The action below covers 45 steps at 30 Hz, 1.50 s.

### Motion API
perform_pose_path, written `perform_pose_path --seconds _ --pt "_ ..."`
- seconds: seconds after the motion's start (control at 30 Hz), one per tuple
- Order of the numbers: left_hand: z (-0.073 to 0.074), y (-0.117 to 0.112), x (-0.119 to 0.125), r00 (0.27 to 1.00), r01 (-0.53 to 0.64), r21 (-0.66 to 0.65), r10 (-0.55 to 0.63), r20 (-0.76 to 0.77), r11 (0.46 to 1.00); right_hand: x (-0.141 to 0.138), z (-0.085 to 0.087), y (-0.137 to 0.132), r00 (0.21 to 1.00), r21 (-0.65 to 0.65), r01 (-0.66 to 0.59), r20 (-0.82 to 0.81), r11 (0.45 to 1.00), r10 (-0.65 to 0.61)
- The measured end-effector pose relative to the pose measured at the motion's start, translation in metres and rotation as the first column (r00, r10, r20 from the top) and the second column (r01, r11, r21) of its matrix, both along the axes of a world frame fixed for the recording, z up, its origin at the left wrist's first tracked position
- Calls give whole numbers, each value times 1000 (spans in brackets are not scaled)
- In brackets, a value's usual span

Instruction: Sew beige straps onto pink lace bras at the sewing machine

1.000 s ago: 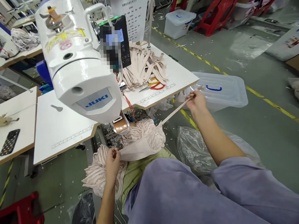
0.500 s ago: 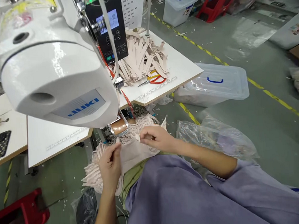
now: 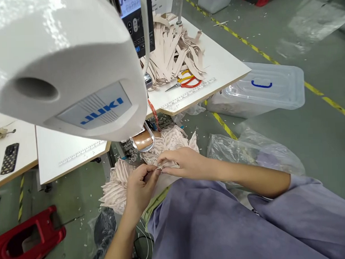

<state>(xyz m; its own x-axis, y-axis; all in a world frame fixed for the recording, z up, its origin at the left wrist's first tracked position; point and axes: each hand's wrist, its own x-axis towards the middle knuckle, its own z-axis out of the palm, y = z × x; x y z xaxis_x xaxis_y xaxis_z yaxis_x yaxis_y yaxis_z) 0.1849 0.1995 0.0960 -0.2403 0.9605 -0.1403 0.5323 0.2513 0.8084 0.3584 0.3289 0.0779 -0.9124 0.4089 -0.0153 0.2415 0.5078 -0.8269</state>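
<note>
My left hand (image 3: 142, 185) and my right hand (image 3: 187, 163) meet over my lap, thumbs and forefingers pinched on the edge of a pale pink lace garment piece (image 3: 177, 140). A small light bit shows between the fingertips; its detail is too fine to make out. More gathered lace fabric (image 3: 118, 184) hangs in folds to the left of my left hand. Just beyond my hands is the front end of a white sewing machine (image 3: 74, 72), with a rounded brown part (image 3: 143, 140) and a metal loop around it.
On the white table (image 3: 223, 63) lie beige fabric strips (image 3: 169, 50) and red-and-yellow handled scissors (image 3: 188, 83). A lidded plastic box (image 3: 261, 90) and a clear plastic bag (image 3: 246, 149) sit on the floor at right. A phone (image 3: 9, 158) rests on the left table; a red stool (image 3: 29, 236) stands below.
My hands have come together from either side of the fabric, and their fingertips now meet at its edge. The view has moved closer to the machine.
</note>
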Motion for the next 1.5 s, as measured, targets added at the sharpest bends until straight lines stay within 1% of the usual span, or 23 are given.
perform_pose_path --seconds 0.1,0.2,0.3,0.4,0.5,0.6,0.73,0.8,0.83,0.9,0.93,0.97,1.0,1.07,1.1,1.13,1.17,1.2,1.3,1.4,1.43,1.5 --pt "-2 1 4 999 -38 15 38 20 999 0 2 7 998 -23 -50 -27 998 49" --pt "-4 1 6 999 -44 65 45 -9 997 -2 4 12 998 -59 -44 -36 997 42" --pt "-4 3 5 1000 9 75 -8 -15 997 -3 5 14 999 -193 -8 -45 981 0" --pt "-4 5 2 998 70 72 -69 -11 995 -4 5 14 998 -346 39 -26 938 -51" --pt "-5 6 -1 994 111 66 -109 -26 992 -5 2 14 999 -425 51 17 904 -48" --pt "-6 4 -1 988 146 61 -142 -68 987 -6 0 14 998 -431 20 58 902 6" --pt "-6 1 1 976 180 75 -168 -141 981 -5 2 14 997 -354 -31 52 935 53" --pt "-6 0 0 976 183 81 -171 -135 980 -3 2 17 999 -334 -21 16 942 28" --pt "-6 -1 -1 977 183 82 -172 -124 980 -2 1 18 1000 -348 6 -5 937 -8" --pt "-5 -2 -4 980 175 89 -165 -111 981 0 -1 22 993 -413 87 -39 907 -114" --pt "-4 -2 -6 981 166 95 -155 -112 982 1 -2 24 989 -438 103 -54 893 -141" --pt "-2 -3 -7 983 155 95 -144 -117 983 1 -4 24 988 -443 87 -73 892 -133" --pt "0 -3 -8 983 145 93 -133 -123 985 1 -5 24 991 -423 36 -101 905 -86" --pt "6 -4 -8 983 136 76 -125 -135 988 0 -5 21 981 -340 -147 -169 929 94" --pt "9 -3 -7 982 139 64 -129 -141 988 0 -4 18 964 -287 -234 -195 929 183" --pt "12 -3 -6 980 145 58 -135 -148 988 -1 -3 15 947 -231 -291 -208 928 245" --pt "14 -2 -5 977 154 58 -143 -157 986 -1 -1 12 936 -170 -321 -208 932 285" --pt "16 -1 -3 974 162 64 -149 -169 985 -1 0 10 930 -102 -333 -198 938 308" --pt "18 0 -2 966 198 113 -174 -193 974 -1 5 7 925 92 -315 -191 945 327" --pt "19 0 -5 956 249 168 -214 -203 954 0 7 5 905 220 -308 -233 926 357" --pt "19 0 -5 950 264 169 -226 -214 950 1 7 3 899 262 -303 -239 916 366" --pt "20 1 -6 937 279 131 -240 -253 951 1 6 0 899 355 -274 -237 894 370"
